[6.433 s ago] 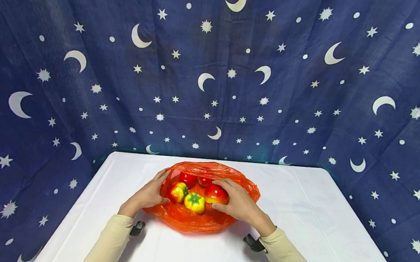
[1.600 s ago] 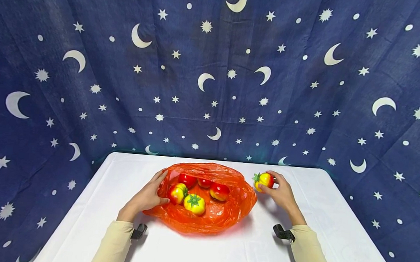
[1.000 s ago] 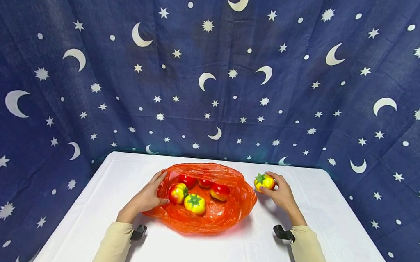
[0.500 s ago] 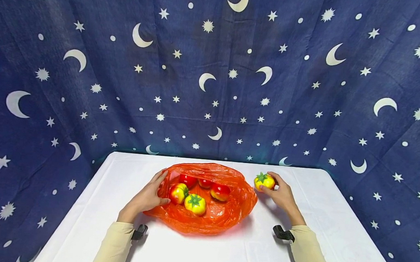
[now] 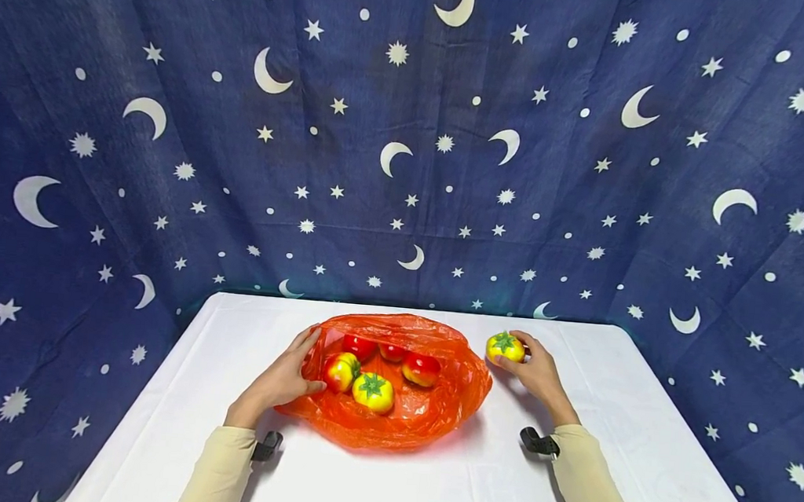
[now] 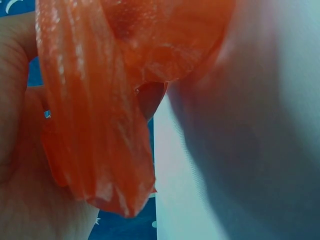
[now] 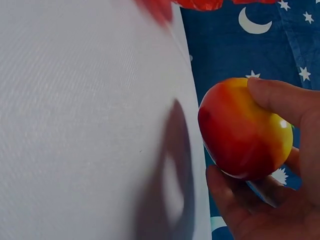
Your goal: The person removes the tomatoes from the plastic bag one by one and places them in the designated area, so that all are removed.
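A red plastic bag [image 5: 431,419] lies with its mouth spread wide on the table. My left hand [image 5: 286,376] holds its left rim, the thumb over the front edge; in the left wrist view a fold of the bag [image 6: 95,125] hangs in front of the palm. Several red-and-yellow tomatoes lie inside, among them a yellow tomato [image 5: 373,391] with a green star-shaped top and a redder tomato [image 5: 341,371]. Right of the bag, my right hand [image 5: 537,372] grips another tomato [image 5: 503,349] between thumb and fingers, green top upward. Its red underside shows in the right wrist view.
A white-covered table [image 5: 383,490] lies under everything. Behind and beside it hangs a dark blue curtain [image 5: 408,173] with moons and stars. A black wrist camera [image 5: 538,441] sits under the right wrist, another wrist camera [image 5: 267,446] under the left.
Earlier my right hand was inside the bag gripping a tomato; now it holds one outside, to the right. That tomato's green top has turned from facing left to facing up. The left hand stays.
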The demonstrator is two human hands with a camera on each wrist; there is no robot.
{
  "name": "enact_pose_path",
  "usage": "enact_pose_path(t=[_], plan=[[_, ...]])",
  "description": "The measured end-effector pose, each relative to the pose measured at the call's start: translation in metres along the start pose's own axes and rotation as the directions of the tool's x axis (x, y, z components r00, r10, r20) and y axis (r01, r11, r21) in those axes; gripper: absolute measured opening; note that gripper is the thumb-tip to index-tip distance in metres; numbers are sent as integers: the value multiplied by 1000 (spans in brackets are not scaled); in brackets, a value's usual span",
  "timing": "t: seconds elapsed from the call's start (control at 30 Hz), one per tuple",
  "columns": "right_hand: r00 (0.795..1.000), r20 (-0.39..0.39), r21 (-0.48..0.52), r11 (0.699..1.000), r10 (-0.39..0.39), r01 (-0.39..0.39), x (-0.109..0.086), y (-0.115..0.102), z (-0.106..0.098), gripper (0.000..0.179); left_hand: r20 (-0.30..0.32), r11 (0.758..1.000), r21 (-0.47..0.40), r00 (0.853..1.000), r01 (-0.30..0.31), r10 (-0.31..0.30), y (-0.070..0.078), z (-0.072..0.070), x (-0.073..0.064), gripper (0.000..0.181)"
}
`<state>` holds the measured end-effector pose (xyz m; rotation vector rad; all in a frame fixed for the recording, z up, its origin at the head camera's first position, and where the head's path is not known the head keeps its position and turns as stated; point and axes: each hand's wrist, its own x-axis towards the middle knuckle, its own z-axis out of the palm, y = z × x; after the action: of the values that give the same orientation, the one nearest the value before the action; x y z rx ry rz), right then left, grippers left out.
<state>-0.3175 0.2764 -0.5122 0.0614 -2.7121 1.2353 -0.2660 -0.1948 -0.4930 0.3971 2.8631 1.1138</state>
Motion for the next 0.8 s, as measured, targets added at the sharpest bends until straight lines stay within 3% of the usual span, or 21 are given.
enact_pose_path(t=[0.37, 0.8], plan=[[998, 23, -37, 998, 56, -55, 3, 13, 2, 67, -1, 1000, -7, 1000, 5, -5, 0, 1, 0, 101], [995, 47, -54, 995, 92, -89, 1, 13, -5, 67, 1, 1000, 4, 1000, 20, -20, 0, 1, -1, 101]])
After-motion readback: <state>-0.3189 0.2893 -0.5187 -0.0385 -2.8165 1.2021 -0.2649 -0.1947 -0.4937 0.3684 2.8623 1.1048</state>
